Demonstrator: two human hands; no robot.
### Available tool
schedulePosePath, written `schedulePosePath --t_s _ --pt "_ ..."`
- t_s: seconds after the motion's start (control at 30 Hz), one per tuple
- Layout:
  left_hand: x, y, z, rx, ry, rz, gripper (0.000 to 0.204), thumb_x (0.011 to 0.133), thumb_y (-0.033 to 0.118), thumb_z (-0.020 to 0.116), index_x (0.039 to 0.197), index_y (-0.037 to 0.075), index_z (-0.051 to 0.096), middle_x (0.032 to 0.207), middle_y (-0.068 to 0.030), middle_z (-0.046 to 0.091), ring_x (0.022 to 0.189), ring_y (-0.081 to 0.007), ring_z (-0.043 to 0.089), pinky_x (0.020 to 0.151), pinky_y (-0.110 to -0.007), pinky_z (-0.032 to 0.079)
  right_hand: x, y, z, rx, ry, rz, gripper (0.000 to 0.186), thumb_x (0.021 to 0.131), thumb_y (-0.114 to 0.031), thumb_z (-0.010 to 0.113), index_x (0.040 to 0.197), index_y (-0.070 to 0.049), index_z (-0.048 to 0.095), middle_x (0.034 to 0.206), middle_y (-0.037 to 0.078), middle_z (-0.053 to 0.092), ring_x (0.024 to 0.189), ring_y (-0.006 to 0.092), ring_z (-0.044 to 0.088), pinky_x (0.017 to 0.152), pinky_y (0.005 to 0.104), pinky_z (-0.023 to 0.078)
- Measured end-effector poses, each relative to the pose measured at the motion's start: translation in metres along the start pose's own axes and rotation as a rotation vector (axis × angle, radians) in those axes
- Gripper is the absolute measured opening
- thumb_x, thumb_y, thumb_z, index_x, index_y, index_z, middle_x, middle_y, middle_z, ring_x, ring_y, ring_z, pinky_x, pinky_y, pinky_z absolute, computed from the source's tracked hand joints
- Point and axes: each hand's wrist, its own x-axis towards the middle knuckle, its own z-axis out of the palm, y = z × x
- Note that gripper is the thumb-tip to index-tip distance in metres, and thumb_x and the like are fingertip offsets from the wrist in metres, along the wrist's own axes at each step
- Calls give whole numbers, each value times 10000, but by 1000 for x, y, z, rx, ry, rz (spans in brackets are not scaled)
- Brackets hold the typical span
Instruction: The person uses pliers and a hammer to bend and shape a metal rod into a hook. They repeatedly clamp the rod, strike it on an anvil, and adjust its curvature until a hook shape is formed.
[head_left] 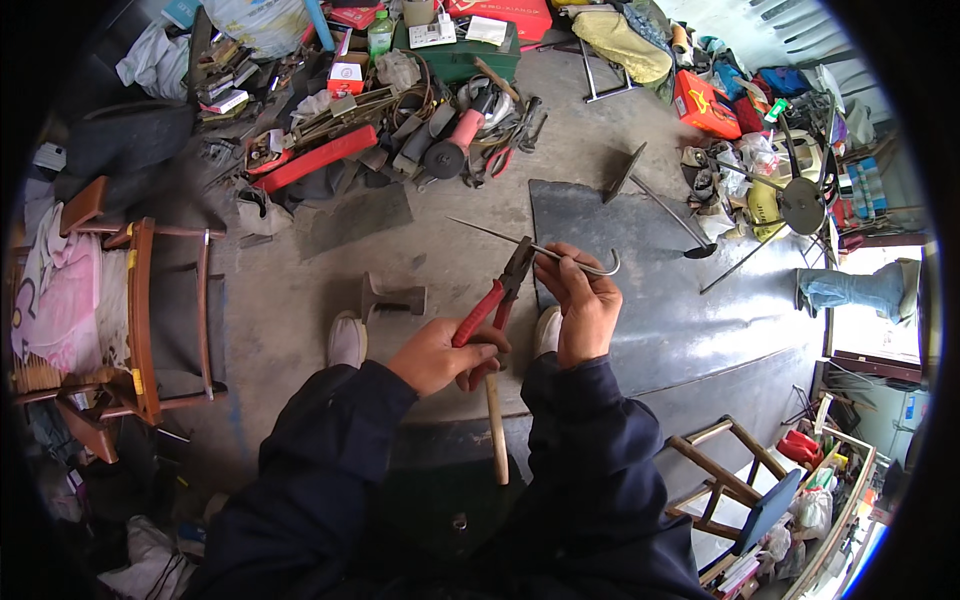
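Observation:
My left hand is wrapped round the red handles of a pair of pliers. Their dark jaws point up and grip a thin metal rod. One end of this rod tapers to a point at the upper left; the other curls into a hook at the right. My right hand pinches the rod between the jaws and the hook. Below my left hand a wooden handle shows, its upper end hidden by the fingers. A short piece of metal beam stands on the floor beyond my left hand.
An angle grinder lies among tools at the back, near a green toolbox. Dark sheeting covers floor at the right. A wooden chair is at left, a stool at lower right. Another person's leg shows at far right.

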Motion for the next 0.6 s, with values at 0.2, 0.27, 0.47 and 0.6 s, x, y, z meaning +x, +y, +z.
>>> schedulePosePath --t_s 0.2,0.27,0.47,0.6 --pt "4 -12 0 96 61 101 148 983 138 634 1067 26 683 771 -48 638 614 -111 567 539 -267 430 -2 1 2 -33 -33 -16 198 985 -15 579 1116 87 686 1091 160 719 1011 240 721 905 342 602" --pt "5 -14 1 144 102 130 141 980 145 642 1049 27 678 767 -50 642 598 -108 563 533 -264 426 -2 1 2 -60 -39 -10 198 980 -6 577 1113 91 687 1087 159 720 1009 236 720 906 341 599" --pt "5 -12 2 71 109 93 160 978 151 648 1061 14 648 790 -70 671 595 -113 573 526 -269 444 -4 5 3 -100 -75 -21 203 973 6 580 1120 94 687 1083 171 721 1005 234 720 912 340 593" --pt "3 -9 4 61 125 59 175 985 162 644 1061 4 636 791 -76 674 597 -113 581 511 -274 449 -5 4 4 -128 -44 -41 215 966 -3 575 1122 71 704 1075 164 732 998 229 723 903 333 589"
